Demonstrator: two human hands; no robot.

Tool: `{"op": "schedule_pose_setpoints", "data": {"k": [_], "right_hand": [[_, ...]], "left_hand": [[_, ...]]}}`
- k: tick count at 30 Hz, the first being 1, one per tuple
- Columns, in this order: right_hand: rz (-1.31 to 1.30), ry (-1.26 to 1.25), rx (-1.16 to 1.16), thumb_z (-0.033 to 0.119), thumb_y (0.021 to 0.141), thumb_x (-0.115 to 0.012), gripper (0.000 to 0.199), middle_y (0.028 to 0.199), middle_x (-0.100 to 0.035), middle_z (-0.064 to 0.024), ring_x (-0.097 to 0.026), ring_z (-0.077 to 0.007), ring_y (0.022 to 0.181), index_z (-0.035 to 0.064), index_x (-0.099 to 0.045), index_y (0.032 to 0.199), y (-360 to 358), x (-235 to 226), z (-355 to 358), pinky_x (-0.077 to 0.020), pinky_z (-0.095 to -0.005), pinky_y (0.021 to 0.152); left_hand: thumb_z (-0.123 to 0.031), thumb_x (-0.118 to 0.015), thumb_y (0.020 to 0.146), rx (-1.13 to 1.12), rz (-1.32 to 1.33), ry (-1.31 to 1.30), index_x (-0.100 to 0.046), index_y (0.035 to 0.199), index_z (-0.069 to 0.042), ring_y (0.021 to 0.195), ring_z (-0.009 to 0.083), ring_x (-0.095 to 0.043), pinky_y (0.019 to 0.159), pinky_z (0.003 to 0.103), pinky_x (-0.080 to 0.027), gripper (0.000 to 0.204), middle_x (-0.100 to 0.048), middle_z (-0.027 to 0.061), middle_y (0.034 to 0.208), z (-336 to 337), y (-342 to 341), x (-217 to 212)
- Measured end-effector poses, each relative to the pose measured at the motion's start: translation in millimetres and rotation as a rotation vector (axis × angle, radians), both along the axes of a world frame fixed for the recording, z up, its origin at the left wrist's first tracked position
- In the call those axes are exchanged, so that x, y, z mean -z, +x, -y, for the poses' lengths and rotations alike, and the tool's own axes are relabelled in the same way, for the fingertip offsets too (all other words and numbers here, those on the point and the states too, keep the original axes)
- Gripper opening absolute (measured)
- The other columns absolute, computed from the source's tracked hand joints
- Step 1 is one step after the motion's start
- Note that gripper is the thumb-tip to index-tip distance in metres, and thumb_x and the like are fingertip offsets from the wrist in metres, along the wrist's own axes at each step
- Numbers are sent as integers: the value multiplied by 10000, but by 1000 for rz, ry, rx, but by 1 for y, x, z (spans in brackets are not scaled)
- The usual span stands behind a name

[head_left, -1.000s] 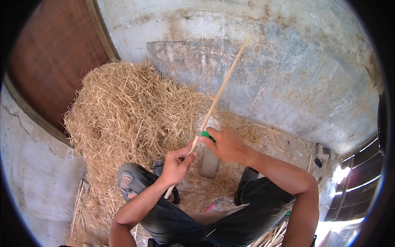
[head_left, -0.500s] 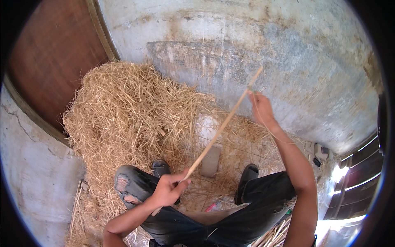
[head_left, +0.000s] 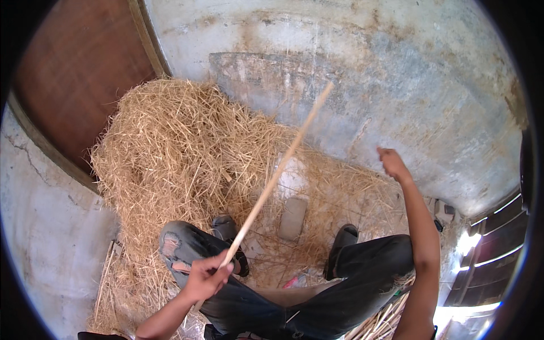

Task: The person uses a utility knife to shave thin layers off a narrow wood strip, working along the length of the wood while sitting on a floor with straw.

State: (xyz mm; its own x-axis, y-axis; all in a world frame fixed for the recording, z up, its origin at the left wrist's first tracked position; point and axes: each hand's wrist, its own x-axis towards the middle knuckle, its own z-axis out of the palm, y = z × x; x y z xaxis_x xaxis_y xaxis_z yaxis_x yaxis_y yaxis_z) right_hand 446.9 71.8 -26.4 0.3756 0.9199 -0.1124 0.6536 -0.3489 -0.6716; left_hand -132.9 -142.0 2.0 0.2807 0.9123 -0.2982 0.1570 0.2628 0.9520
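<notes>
Pale wood, a long thin stick (head_left: 277,173) runs on a slant from near left to far right, its low end gripped in the left hand (head_left: 205,276), fingers wrapped shut around it just above the knees, its free tip up against the grey concrete wall (head_left: 396,73). The right hand (head_left: 392,163) is raised off to the right, well apart from the stick and holding nothing that shows; the fingers look loosely curled, though how wide they stand cannot be told. So the stick lies to the left of that hand, with its upper half the nearer part, and the left hand alone has it. A heap of dry straw (head_left: 181,153) fills the floor on the far left, and a small flat grey block (head_left: 293,218) lies between the person's dark shoes
</notes>
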Motion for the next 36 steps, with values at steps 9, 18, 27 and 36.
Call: {"op": "schedule_pose_setpoints", "data": {"k": [9,18,27,36], "right_hand": [[99,178,-526,419,1054,-498,476,799,-651,-252,-587,-377,683,-20,-644,944,-159,-72,42,-470,-468,689],[138,341,-835,435,1033,-527,406,615,-610,-172,-611,-412,558,56,-603,910,-235,-66,81,-451,-510,528],[106,343,-871,404,1025,-558,384,609,-578,-207,-583,-443,576,45,-582,889,-256,-52,77,-430,-500,518],[47,217,-489,412,1044,-521,424,721,-640,-211,-642,-367,666,23,-677,981,-201,-55,17,-468,-486,620]], "left_hand": [[-204,-544,1069,-21,150,90,-563,1427,-60,449,62,-451,399,215,-355,387,-557,12,721,-88,75,-15],[-225,-586,1054,1,216,69,-587,1421,-104,457,47,-449,411,214,-349,387,-556,-8,703,-103,107,12],[-214,-535,1075,-10,259,17,-567,1432,-92,441,52,-395,407,220,-301,379,-496,-14,692,-100,111,4],[-180,-564,1065,78,189,-20,-645,1291,-45,474,21,-377,431,219,-295,276,-459,-54,624,-67,82,1]]}}
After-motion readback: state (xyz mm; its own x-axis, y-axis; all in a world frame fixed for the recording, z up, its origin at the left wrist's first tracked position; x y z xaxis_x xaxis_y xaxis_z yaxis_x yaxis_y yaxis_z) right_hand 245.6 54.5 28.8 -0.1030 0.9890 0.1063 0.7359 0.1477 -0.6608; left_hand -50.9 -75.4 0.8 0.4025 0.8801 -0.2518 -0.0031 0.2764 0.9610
